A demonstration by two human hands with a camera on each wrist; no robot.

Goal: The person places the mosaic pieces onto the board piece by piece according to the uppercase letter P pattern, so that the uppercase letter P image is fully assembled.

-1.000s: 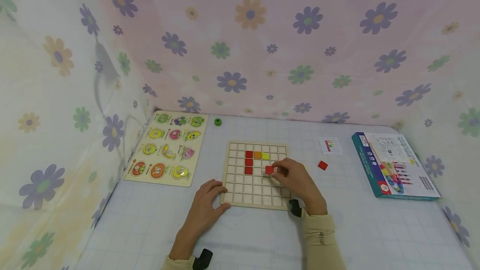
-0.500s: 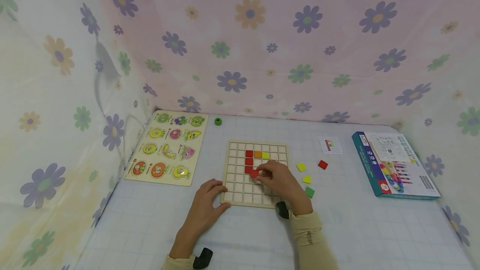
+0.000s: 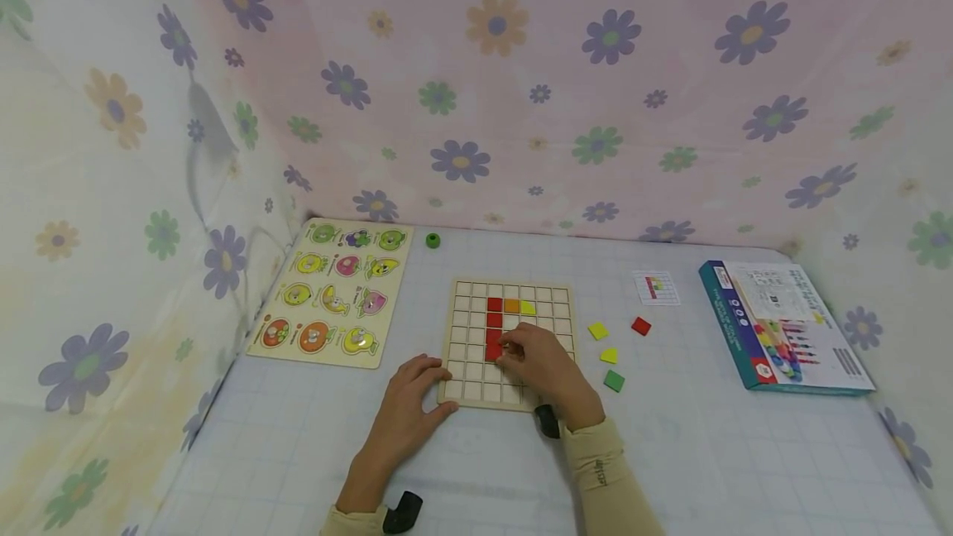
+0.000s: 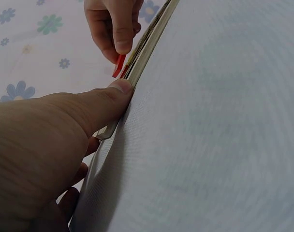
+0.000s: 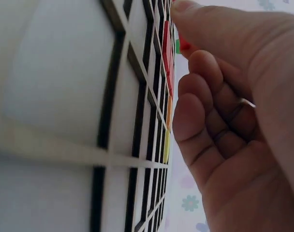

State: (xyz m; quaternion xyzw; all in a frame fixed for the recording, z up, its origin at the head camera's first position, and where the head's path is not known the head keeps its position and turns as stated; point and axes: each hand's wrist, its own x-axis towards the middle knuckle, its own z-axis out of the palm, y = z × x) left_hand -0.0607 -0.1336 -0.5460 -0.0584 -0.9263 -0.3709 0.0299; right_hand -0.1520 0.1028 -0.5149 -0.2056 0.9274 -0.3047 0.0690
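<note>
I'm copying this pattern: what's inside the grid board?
Three red tiles in a column; an orange tile, then yellow tile, right of the topmost. The right hand, pinching another red tile, covers part of the board, hiding cells there.

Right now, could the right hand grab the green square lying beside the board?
Probably not just yet: the right hand pinches a red tile at the board. If it let go, it likely could: the green square lies nearby with nothing on top.
</note>
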